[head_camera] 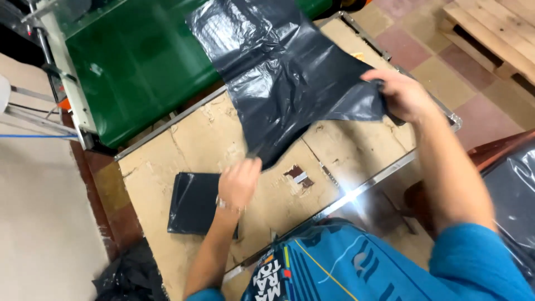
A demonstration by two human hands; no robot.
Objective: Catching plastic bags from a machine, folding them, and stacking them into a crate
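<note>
presently: one black plastic bag (284, 72), unfolded and flat, its contents not visible, held above a cardboard-covered table (184, 139). right hand (402, 95), at 2 o'clock, pinched shut on its corner. left hand (238, 181), at 7 o'clock, gripping its lower edge. folded black bag stack (192, 203) on the table, just beside the left wrist. green conveyor belt (139, 61) at 11 o'clock.
</note>
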